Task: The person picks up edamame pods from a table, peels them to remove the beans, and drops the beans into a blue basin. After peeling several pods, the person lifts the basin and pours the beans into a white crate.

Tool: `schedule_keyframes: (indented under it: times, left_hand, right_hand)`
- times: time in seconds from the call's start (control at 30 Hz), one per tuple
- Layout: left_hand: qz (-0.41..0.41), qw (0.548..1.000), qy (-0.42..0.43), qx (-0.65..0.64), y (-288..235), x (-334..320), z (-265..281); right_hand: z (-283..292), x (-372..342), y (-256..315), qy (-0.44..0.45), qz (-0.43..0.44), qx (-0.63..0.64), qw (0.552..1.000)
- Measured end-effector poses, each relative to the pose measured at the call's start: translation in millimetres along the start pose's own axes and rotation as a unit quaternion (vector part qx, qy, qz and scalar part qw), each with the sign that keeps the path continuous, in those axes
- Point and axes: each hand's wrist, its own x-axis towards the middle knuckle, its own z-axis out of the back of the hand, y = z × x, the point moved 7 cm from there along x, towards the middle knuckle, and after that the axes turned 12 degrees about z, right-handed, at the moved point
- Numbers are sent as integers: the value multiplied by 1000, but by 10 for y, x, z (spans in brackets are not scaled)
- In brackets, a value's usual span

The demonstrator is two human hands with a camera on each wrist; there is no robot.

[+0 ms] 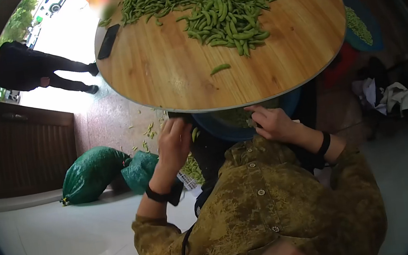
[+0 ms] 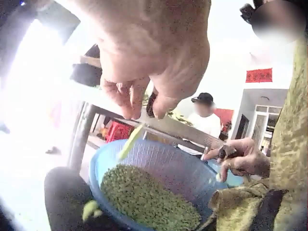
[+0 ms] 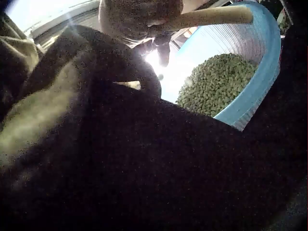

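One soybean pod (image 2: 131,143) is hanging just below my left grip (image 2: 154,53), whose fingers are pointing down, loosely open; my right grip (image 1: 273,122) is curling, contents unclear. The pods are looking light, bendable, easily split, best pinched near an end. More pods (image 1: 220,14) are lying on the table (image 1: 156,77); beyond, the red sign (image 2: 259,75) is showing nothing readable.

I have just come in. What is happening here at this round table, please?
A person's two hands are busy over a blue basin below the table's edge. Under the left hand's fingertips is a blurred green pod, apparently falling. The right hand has bent fingers; what it holds is unclear. Loose green beans lie in the basin, and many pods are heaped on the table.
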Motion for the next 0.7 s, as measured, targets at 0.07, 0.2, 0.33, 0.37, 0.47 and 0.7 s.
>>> schedule_keyframes:
  times: [0.07, 0.2, 0.33, 0.37, 0.47, 0.7]
  left_hand:
    - [18, 998, 42, -31, -145, 244, 31]
    - [-106, 994, 29, -18, -465, 856, -405]
    - [-74, 987, 74, 120, -157, 1127, -1006]
    - [-52, 987, 75, 129, -179, 1135, -965]
    - [-54, 991, 47, 116, -165, 1139, -944]
    - [-21, 998, 36, 39, -105, 1093, -1020]
  right_hand:
    - [-26, 14, 4, 14, -14, -6, 1000]
    - [122, 51, 26, -5, -67, 92, 993]
    - [124, -87, -98, -25, -217, 304, 927]
    - [174, -73, -66, -50, -235, 335, 911]
    - [199, -26, -18, -106, -261, 505, 816]
    - [256, 99, -204, -195, -298, 544, 759]
